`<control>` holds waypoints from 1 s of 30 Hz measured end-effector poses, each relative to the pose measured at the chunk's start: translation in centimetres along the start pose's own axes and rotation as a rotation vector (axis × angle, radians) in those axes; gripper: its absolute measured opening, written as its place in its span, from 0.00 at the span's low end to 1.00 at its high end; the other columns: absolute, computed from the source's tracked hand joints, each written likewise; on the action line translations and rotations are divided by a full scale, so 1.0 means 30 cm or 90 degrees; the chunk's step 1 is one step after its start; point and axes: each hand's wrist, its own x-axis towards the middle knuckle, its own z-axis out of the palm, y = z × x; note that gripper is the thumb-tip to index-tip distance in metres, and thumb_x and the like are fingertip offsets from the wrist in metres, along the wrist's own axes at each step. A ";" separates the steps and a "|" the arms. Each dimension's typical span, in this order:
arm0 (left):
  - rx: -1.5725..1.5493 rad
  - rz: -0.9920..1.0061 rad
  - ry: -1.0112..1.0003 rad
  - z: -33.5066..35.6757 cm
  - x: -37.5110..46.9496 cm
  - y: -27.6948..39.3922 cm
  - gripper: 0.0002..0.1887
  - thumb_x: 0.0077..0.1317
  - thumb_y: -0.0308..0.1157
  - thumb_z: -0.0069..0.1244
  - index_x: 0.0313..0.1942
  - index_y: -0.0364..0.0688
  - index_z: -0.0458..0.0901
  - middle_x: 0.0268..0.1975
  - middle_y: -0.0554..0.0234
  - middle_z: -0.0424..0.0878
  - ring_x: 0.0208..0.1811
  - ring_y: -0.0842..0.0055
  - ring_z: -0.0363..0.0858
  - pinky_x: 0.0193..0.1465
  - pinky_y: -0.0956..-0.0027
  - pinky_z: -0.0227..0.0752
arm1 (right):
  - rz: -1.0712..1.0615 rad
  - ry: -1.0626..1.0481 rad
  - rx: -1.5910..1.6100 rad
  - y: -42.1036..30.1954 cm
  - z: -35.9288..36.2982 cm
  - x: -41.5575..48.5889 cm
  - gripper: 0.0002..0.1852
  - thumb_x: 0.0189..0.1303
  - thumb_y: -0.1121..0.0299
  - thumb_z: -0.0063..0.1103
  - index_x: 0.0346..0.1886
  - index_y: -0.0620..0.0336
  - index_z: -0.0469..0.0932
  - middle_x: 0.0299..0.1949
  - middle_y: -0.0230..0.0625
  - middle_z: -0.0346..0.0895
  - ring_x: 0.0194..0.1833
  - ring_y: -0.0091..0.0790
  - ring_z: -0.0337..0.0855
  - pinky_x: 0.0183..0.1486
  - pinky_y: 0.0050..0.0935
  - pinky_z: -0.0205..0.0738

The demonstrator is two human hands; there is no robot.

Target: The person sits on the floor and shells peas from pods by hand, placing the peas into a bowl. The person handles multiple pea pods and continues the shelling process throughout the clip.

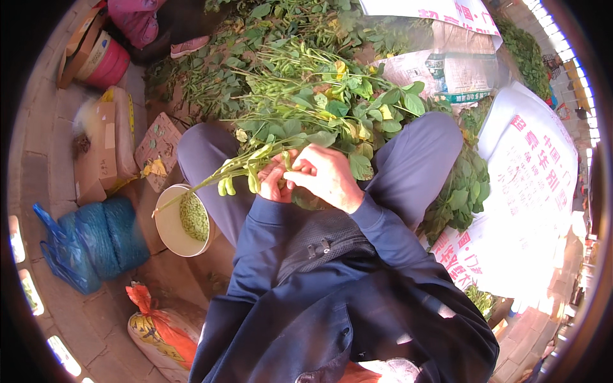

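Observation:
My left hand [274, 180] is closed around a green soybean stalk [210, 178] with pods and leaves on it. The stalk's bare end reaches left over a white bucket [207, 246], which holds shelled green beans [193, 218]. Close beside the left hand, my right hand [322, 173] pinches a green pod [287, 160] between thumb and fingertips. Several plump pods [227, 185] hang from the stalk left of my hands. A heap of cut soybean plants [306, 91] lies in front of my knees.
Left of me are a cardboard box [98, 153], a brick-like block [160, 143], a blue plastic bag [103, 239] and a sack with orange wrapping [163, 335]. Printed white sheets [531, 191] lie at right. Another person's pink shoe [190, 46] shows at upper left beside a pink tub [107, 62].

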 end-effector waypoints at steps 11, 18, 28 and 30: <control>0.309 -0.064 -0.079 0.082 -0.014 0.015 0.13 0.77 0.31 0.45 0.55 0.37 0.81 0.27 0.67 0.78 0.16 0.90 0.57 0.19 0.81 0.45 | -0.060 -0.101 -0.005 0.036 -0.066 0.152 0.12 0.57 0.73 0.69 0.45 0.57 0.86 0.35 0.37 0.83 0.36 0.41 0.86 0.41 0.37 0.79; 0.231 -0.105 -0.226 0.165 -0.039 0.035 0.21 0.77 0.28 0.44 0.67 0.34 0.77 0.37 0.70 0.83 0.26 0.88 0.72 0.26 0.83 0.57 | 0.145 -0.070 0.320 0.087 -0.268 0.210 0.08 0.67 0.80 0.66 0.48 0.62 0.86 0.35 0.23 0.84 0.34 0.13 0.77 0.34 0.16 0.68; 0.127 -0.001 -0.306 0.309 -0.122 0.190 0.18 0.78 0.34 0.51 0.55 0.26 0.85 0.26 0.66 0.77 0.18 0.88 0.58 0.24 0.81 0.51 | -0.080 0.002 0.610 0.237 -0.478 0.291 0.20 0.70 0.57 0.66 0.54 0.64 0.79 0.46 0.40 0.82 0.45 0.33 0.80 0.45 0.30 0.75; 0.087 0.037 -0.282 0.311 -0.122 0.215 0.18 0.77 0.36 0.52 0.52 0.26 0.85 0.25 0.66 0.78 0.16 0.89 0.56 0.19 0.81 0.46 | -0.096 -0.051 0.467 0.244 -0.519 0.303 0.24 0.70 0.53 0.64 0.56 0.66 0.78 0.46 0.46 0.83 0.46 0.38 0.83 0.48 0.32 0.78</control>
